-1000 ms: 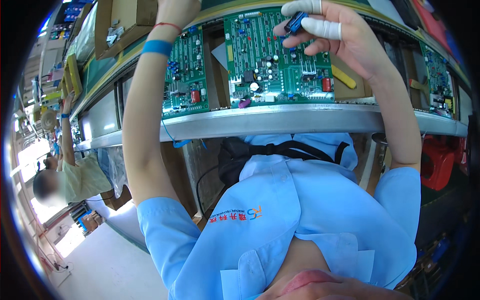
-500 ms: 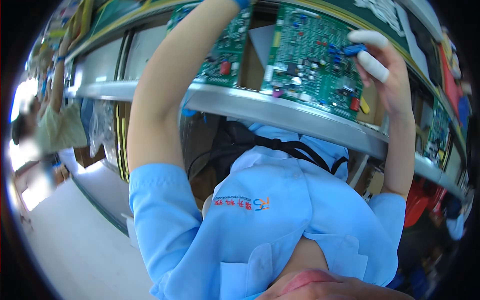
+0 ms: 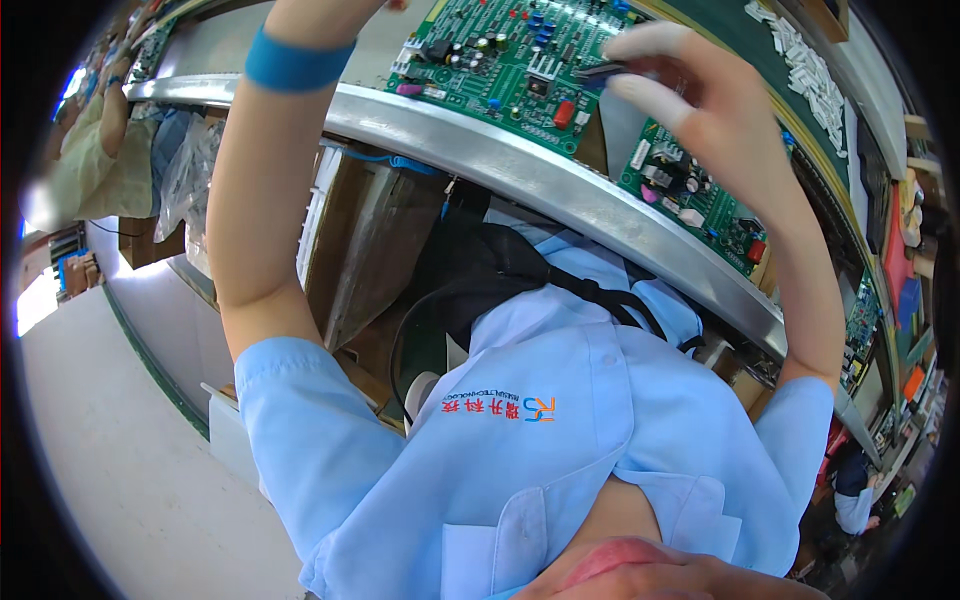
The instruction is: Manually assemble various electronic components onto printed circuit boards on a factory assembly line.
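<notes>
My right hand point(image 3: 700, 85), with white covers on the thumb and finger, pinches a small dark part point(image 3: 600, 72) over the right edge of a green circuit board point(image 3: 470, 85). Red, blue and black components stand on that board. Under my right wrist lies a second green board point(image 3: 690, 185), partly hidden by the hand and forearm. My left arm reaches up past the top edge, a blue band point(image 3: 300, 62) around its wrist. Only a fingertip of my left hand point(image 3: 397, 4) shows, so its grip is hidden.
A silver metal rail point(image 3: 460, 135) runs along the near side of the boards. Loose white pieces point(image 3: 805, 70) lie at the far right. Another board point(image 3: 862, 315) sits farther right. A person point(image 3: 85, 170) stands at the left, beside a clear plastic bag point(image 3: 195, 180).
The view has shifted. My left forearm is farther left in the picture, its wristband now fully visible. My right hand appears farther left, still pinching a small part.
</notes>
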Demonstrator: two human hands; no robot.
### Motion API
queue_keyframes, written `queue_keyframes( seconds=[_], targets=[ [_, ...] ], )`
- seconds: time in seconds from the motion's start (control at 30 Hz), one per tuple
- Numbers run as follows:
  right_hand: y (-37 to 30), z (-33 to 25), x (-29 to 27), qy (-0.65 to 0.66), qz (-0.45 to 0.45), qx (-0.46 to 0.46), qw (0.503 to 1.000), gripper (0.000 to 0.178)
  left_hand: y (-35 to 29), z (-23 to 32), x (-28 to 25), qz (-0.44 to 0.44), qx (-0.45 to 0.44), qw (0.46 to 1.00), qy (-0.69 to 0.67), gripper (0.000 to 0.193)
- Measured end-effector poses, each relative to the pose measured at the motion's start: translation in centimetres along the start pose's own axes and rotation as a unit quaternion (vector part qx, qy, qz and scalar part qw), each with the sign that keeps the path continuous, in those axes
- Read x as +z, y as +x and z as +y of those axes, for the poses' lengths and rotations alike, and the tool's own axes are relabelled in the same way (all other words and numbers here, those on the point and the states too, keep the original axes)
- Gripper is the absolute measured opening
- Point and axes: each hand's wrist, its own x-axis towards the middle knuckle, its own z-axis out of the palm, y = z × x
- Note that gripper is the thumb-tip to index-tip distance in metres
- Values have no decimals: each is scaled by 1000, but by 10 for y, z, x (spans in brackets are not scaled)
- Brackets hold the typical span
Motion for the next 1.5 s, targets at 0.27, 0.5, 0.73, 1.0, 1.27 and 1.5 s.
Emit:
queue_keyframes(
  seconds=[0.27, 0.5, 0.73, 1.0, 1.27, 1.5],
  targets=[
    [78, -38, 67, -158, -117, -86, 977, 19, -88, -9, -46, 27, -267, 951, -154, 21],
    [89, -43, 84, -253, -151, -99, 950, 17, -126, -23, -58, 35, -318, 932, -169, 22],
    [93, -46, 91, -329, -163, -133, 921, 10, -141, -31, -54, 52, -346, 921, -170, 20],
    [95, -52, 97, -355, -150, -141, 912, 9, -144, -27, -53, 19, -383, 907, -173, 20],
    [95, -80, 63, -313, -162, -2, 936, 19, -144, -19, -44, -27, -276, 953, -123, 15],
    [24, -18, 19, -102, -60, 50, 992, 25, -143, -14, -3, -174, -104, 975, 94, 11]
  ],
)
